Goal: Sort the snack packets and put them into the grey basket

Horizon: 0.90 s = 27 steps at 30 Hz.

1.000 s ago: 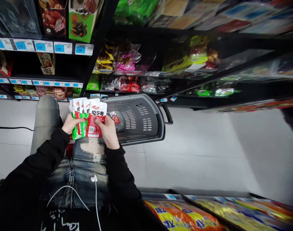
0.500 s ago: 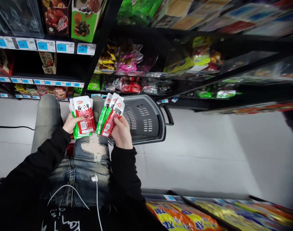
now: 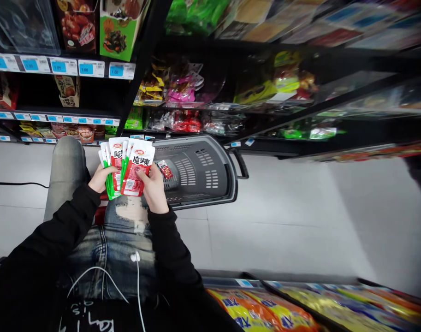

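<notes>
Your left hand (image 3: 101, 178) is gripping konjac snack packets (image 3: 116, 159), your right hand (image 3: 155, 189) pinching the overlapping front red packet (image 3: 132, 181), over your right thigh (image 3: 132, 214) beside the shopping basket (image 3: 227, 162). You're apparently sorting; separating them is calling for steady pinches.

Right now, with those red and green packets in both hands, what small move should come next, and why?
Probably squaring the packets into one even stack: the left hand and the right hand each pinch some, and they overlap with their edges fanned unevenly.
</notes>
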Motion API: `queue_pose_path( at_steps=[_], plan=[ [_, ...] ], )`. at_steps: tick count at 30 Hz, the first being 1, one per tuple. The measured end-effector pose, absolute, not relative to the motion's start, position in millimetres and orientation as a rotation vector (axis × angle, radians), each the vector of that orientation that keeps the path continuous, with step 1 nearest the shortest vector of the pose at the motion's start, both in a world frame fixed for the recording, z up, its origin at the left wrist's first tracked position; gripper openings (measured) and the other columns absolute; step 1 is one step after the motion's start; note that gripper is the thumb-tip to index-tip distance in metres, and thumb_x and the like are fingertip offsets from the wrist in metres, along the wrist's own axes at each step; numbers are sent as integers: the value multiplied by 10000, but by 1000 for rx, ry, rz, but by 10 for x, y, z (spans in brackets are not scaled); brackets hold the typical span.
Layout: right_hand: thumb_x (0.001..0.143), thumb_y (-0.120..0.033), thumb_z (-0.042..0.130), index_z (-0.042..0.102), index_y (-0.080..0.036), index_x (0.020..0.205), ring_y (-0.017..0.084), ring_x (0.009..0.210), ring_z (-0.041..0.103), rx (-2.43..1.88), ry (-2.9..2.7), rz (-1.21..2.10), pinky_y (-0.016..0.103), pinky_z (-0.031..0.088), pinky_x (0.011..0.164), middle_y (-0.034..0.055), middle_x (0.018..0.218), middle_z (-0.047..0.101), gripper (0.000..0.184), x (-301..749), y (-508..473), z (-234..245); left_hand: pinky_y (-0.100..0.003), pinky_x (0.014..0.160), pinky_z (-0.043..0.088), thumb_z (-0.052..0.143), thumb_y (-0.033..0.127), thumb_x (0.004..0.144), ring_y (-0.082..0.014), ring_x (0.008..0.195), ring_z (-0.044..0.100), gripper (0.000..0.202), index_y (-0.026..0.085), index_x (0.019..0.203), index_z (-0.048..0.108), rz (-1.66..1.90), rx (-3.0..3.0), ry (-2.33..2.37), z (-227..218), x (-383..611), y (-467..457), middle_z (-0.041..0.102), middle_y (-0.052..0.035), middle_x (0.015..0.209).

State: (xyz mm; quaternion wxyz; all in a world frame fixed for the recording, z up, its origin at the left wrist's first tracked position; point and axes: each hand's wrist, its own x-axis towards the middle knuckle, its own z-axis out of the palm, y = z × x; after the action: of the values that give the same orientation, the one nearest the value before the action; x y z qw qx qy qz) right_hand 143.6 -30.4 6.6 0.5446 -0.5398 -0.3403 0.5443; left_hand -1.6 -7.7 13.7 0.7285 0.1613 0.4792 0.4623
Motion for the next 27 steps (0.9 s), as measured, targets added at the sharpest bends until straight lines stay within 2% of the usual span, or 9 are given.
queue_pose_path(
  at_steps=[5, 10, 17, 24, 27],
  plan=[
    [635, -295, 725, 578, -222, 935, 187, 905, 635, -1226, -756, 1344, 330, 504, 856, 23, 1005, 686, 341, 1462, -308, 122, -399, 808, 526, 790, 109, 399, -249, 765, 691, 452, 137, 832, 665, 1056, 434, 1035, 118, -16, -70, 738, -24, 775],
    [622, -299, 730, 599, -217, 909, 198, 878, 645, -1222, -752, 1397, 353, 510, 852, 28, 979, 704, 326, 1461, -298, 135, -429, 846, 514, 828, 129, 392, -265, 813, 691, 510, 146, 873, 660, 1073, 448, 1023, 116, -8, -76, 739, -31, 804],
    [659, -338, 701, 591, -242, 884, 166, 877, 644, -1178, -624, 1312, 341, 497, 883, 0, 957, 694, 269, 1630, -285, 78, -434, 871, 501, 819, 161, 419, -281, 887, 678, 487, 149, 876, 650, 1086, 430, 1014, 164, 1, -82, 737, -50, 846],
    [622, -328, 735, 616, -256, 882, 146, 851, 646, -1107, -494, 1349, 325, 508, 887, -27, 921, 695, 295, 1815, -295, 26, -377, 834, 509, 794, 160, 454, -244, 853, 680, 450, 160, 883, 655, 1177, 431, 1024, 161, -10, -63, 735, -33, 852],
    [597, -343, 755, 609, -250, 875, 155, 839, 646, -1120, -549, 1395, 335, 516, 879, -13, 914, 697, 328, 1680, -303, 35, -373, 836, 506, 792, 163, 451, -244, 858, 678, 449, 164, 876, 648, 1187, 414, 1037, 158, -1, -66, 734, -29, 847]
  ],
)
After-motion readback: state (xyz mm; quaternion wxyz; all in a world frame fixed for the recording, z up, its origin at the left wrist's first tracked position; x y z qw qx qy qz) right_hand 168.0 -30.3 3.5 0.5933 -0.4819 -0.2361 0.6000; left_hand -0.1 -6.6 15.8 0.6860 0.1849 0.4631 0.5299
